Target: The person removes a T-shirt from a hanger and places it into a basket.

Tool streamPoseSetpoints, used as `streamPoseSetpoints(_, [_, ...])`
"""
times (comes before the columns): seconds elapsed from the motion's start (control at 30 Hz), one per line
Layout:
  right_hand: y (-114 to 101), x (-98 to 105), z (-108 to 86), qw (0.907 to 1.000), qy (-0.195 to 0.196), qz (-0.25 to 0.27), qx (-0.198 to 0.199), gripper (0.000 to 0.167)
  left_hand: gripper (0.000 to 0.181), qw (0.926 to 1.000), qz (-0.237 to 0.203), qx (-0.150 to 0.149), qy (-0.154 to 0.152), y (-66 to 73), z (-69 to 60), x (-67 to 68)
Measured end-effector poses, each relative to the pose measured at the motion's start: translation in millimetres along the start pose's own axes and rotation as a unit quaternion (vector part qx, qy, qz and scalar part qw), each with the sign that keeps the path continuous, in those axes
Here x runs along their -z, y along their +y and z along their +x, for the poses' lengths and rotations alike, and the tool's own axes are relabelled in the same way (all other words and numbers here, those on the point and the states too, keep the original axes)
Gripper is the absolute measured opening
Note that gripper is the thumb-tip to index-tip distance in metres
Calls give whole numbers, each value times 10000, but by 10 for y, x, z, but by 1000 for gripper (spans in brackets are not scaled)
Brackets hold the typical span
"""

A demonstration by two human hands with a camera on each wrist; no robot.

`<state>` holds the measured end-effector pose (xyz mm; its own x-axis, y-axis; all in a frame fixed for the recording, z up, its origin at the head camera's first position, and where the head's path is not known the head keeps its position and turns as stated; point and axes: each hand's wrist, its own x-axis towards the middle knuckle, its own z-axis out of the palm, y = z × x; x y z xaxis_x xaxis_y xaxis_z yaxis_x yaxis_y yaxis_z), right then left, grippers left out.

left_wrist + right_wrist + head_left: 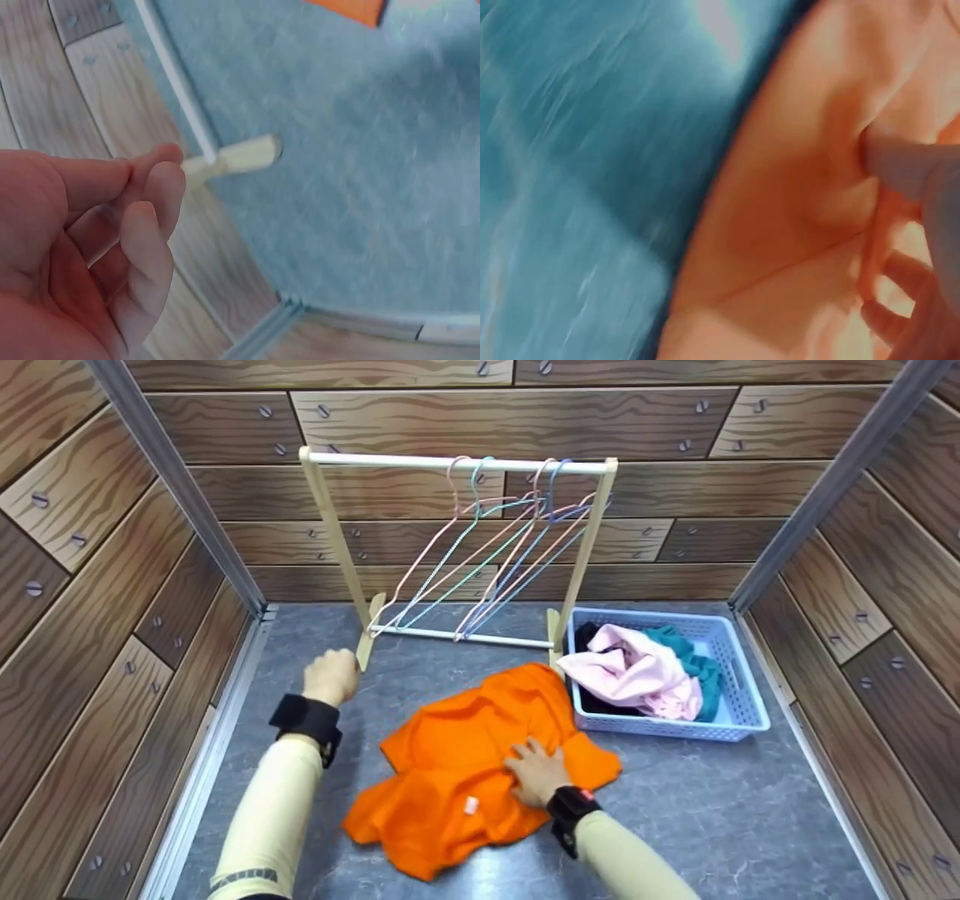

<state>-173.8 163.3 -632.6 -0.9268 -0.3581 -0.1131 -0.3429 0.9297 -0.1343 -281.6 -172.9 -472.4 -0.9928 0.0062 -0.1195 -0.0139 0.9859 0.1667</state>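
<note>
A crumpled orange shirt (487,720) with a small white tag (471,805) lies spread on the floor. My right hand (538,774) rests on its right part, fingers spread over the cloth. In the right wrist view the thumb (900,161) presses into the orange fabric (780,225), and a fold rises between thumb and fingers. My left hand (331,676) is raised left of the shirt, near the left foot of a clothes rack (330,517). Its fingers are curled, thumb against the index finger, and the left wrist view shows nothing held.
Several hangers (474,540) hang from the rack's top bar, mostly towards the right. A light blue basket (739,682) at the right holds pink cloth (637,671), teal cloth (697,660) and black cloth. Wood-patterned walls (465,424) enclose the grey floor (750,810).
</note>
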Motion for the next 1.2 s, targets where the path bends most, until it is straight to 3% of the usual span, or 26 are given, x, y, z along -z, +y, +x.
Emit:
streamPoseSetpoints(0.07, [76,66,-10,9990,103,147,-416,32,24,9999,-3,-93,-72,35,-40,-118])
streamPoseSetpoints(0.13, [96,115,-10,9954,51,372,-887,40,21,9997,-18,-216,-121,79,-84,-233])
streamPoseSetpoints(0.23, [17,112,-40,9862,-424,741,-1418,80,18,9990,-70,-404,-166,166,-137,-386])
streamPoseSetpoints(0.33, [-137,30,-105,9807,-1062,564,-1540,116,18,9975,-134,-576,-396,257,-179,-490])
streamPoseSetpoints(0.43, [-255,-55,-145,9825,-1168,46,-1449,127,18,9956,-157,-675,-638,323,-204,-535])
streamPoseSetpoints(0.53, [-282,-114,-127,9883,-672,-119,-1361,118,17,9954,-137,-670,-667,350,-211,-540])
streamPoseSetpoints(0.7, [-185,-141,-87,9926,90,509,-1102,59,15,9963,-142,-742,-400,356,-219,-539])
streamPoseSetpoints(0.83, [-30,-93,-80,9913,392,1035,-718,31,15,9958,-208,-820,-354,358,-239,-555])
streamPoseSetpoints(1.03, [254,208,-69,9813,463,1861,193,28,16,9957,-368,-781,-339,331,-269,-567])
streamPoseSetpoints(1.13, [356,472,-61,9791,457,1962,292,29,16,9957,-469,-692,-412,309,-284,-552])
streamPoseSetpoints(1.2, [418,694,-49,9805,399,1922,86,30,16,9956,-513,-645,-454,303,-286,-540])
